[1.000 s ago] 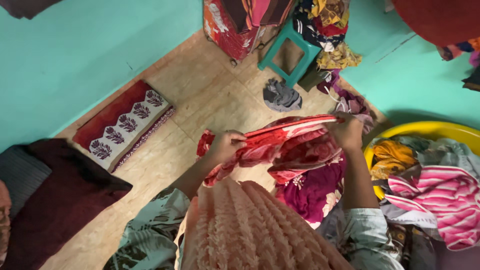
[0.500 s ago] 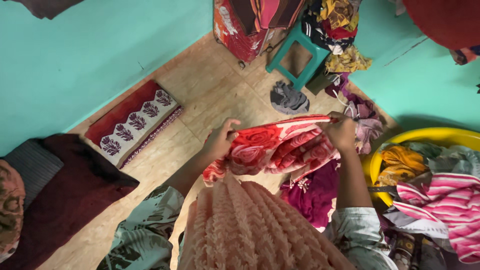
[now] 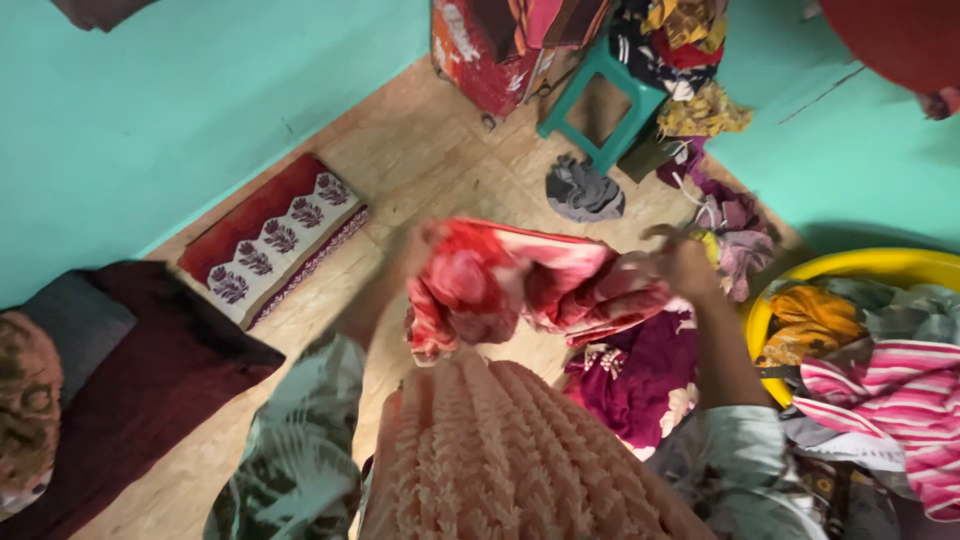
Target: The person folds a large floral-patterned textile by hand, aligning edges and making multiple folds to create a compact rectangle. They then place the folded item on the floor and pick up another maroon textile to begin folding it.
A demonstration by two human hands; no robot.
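Red rose-printed soft cloth (image 3: pixel 520 285) hangs bunched at the centre of the frame, stretched between 2 hands. Blurred, the left hand (image 3: pixel 425 250) is clenched on the cloth's left end, its forearm running down toward the lower centre in a leaf-patterned green sleeve (image 3: pixel 295 440). At centre right, the right hand (image 3: pixel 680 265) grips the cloth's right end with fingers curled, its forearm dropping straight down the frame. Below the cloth lies a dark magenta flowered garment (image 3: pixel 635 375), and a peach ruffled fabric (image 3: pixel 500 460) fills the lower centre. At the right edge a yellow plastic tub (image 3: pixel 870 265) holds mixed clothes.
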